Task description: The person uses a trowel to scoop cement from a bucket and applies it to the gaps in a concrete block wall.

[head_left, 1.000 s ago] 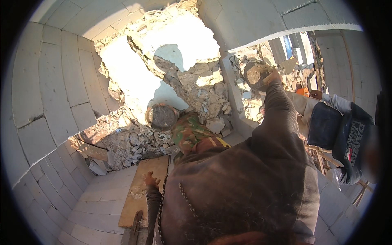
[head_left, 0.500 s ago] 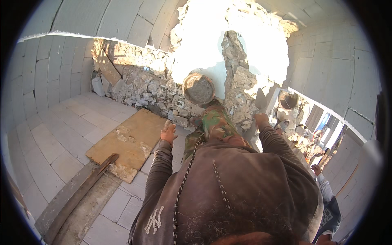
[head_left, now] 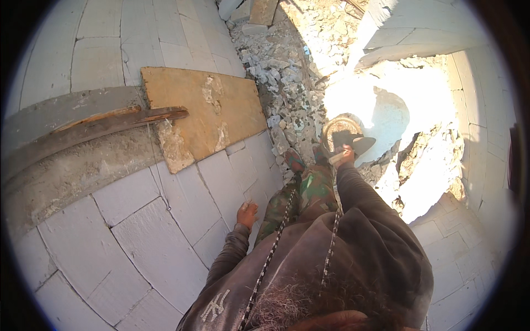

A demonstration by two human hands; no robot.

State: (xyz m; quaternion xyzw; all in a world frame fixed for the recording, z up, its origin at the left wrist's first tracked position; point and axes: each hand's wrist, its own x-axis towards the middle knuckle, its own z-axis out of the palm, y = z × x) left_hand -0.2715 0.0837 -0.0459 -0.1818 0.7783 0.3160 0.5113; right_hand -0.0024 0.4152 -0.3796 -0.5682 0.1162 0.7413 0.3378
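Observation:
My right hand (head_left: 346,156) is closed round the handle of a pointed trowel (head_left: 364,145), whose grey blade points to the right. Just beyond it stands a round bucket (head_left: 334,128) with a pale, crusted rim, near my feet; the hand and blade partly cover it, and shadow hides much of its inside. My left hand (head_left: 247,215) hangs low beside my left thigh, in front of the pale block wall (head_left: 190,193). Its fingers are half curled, the thumb apart, and nothing shows in them.
A stained plywood sheet (head_left: 212,105) lies to the left, with a weathered wooden beam (head_left: 118,122) reaching over its edge. Broken rubble (head_left: 284,83) covers the ground ahead. Bright sun falls on the jagged edge at the right, beside a pale block surface (head_left: 469,110).
My view has swung, and the plywood now sits higher in it. The trowel has turned from pointing ahead to pointing right, closer to the bucket. My left hand's fingers have curled in.

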